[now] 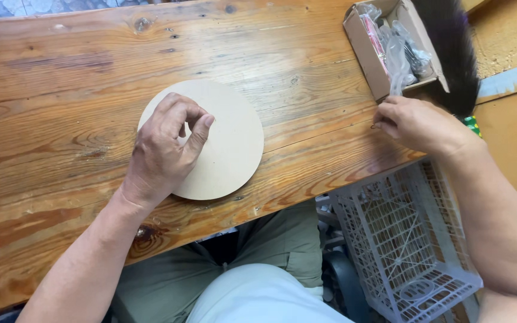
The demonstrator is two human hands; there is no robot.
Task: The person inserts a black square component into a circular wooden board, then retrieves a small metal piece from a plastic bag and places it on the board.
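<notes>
In the head view, a round, pale board disc [222,140] is seen lying flat on the wooden bench [61,78], near its front edge. The left hand [166,149] is laid over the disc's left part, hiding that side; its fingers [200,131] are curled with thumb and forefinger drawn close, but whether anything small is pinched there cannot be made out. The right hand [417,122] is rested on the bench near its right end, just below an open cardboard box [369,63] of clear plastic packets; its fingers are bent together around something thin that is too small to identify. A dark brush [453,54] is partly hidden behind the box. A white plastic crate [405,239] is cut off below.
</notes>
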